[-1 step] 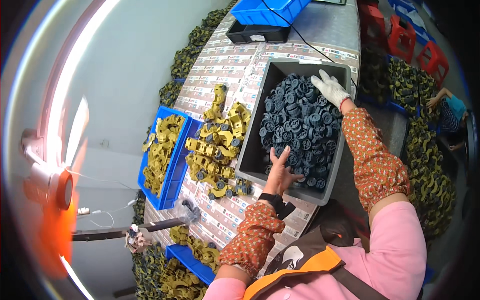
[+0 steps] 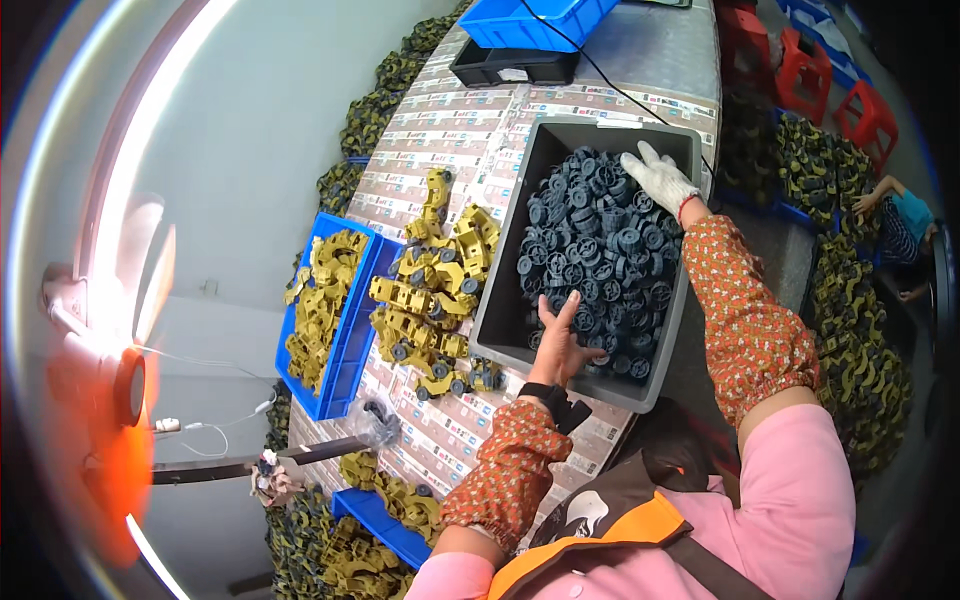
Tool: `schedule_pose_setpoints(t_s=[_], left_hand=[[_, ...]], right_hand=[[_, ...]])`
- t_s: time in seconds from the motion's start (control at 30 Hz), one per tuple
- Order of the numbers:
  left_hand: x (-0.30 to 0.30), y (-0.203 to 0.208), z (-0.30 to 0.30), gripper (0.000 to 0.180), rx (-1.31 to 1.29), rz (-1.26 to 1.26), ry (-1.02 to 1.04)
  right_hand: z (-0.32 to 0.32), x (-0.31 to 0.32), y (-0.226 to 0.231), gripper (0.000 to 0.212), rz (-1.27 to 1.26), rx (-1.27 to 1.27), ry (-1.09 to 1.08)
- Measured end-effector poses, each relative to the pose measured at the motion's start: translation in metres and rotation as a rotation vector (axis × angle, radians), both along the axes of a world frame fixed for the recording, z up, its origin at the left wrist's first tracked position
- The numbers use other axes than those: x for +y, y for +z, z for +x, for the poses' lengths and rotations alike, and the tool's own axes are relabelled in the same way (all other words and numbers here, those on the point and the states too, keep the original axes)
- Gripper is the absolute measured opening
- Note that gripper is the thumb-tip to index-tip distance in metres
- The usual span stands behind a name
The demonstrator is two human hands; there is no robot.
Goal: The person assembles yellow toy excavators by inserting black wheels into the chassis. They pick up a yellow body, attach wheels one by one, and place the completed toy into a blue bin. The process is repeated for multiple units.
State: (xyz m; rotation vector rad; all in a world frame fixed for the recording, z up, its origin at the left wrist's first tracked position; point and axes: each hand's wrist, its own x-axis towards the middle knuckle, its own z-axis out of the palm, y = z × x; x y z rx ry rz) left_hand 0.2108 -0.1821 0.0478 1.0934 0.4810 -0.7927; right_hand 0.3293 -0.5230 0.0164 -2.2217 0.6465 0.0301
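Observation:
Small dark grey toy wheels (image 2: 600, 240) are heaped in a deep grey bin (image 2: 507, 330) on the table. My left hand (image 2: 563, 345) is bare, its fingers spread over the bin's near end and against the lowest wheels. A white knit glove covers my right hand (image 2: 662, 182), which lies with fingers stretched out at the bin's right wall, over the edge of the heap. Neither hand visibly grips a wheel. Left of the bin is a pile of yellow toy vehicle bodies (image 2: 435, 290), some with dark wheels fitted.
A blue crate (image 2: 362, 350) of yellow parts stands at the table's left edge, another blue crate (image 2: 385, 525) nearer me. Black and blue trays (image 2: 510, 65) sit at the far end, a cable beside them. Red stools (image 2: 803, 75) and a person (image 2: 905, 225) are at the right; a fan (image 2: 125, 385) at left.
The fan blades at the left have turned. My hands, the bin and the wheels look the same.

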Motion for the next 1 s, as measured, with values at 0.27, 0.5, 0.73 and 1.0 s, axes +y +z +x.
schedule_pose_setpoints(t_s=[0.27, 0.5, 0.73, 1.0], left_hand=[[-0.061, -0.018, 0.023, 0.145, 0.018, 0.182, 0.133], [-0.081, -0.055, 0.04, 0.143, -0.007, 0.03, 0.312], [-0.073, -0.048, 0.032, 0.154, 0.009, -0.196, 0.307], [-0.067, -0.059, 0.028, 0.123, -0.15, -0.089, 0.406]], right_hand=[[-0.034, 0.075, 0.065, 0.095, -0.154, 0.271, 0.089], [-0.046, 0.117, 0.08, 0.091, -0.248, 0.226, 0.121], [-0.06, 0.151, 0.076, 0.085, -0.075, 0.097, 0.008], [-0.085, 0.176, 0.068, 0.066, -0.127, -0.132, 0.014]])
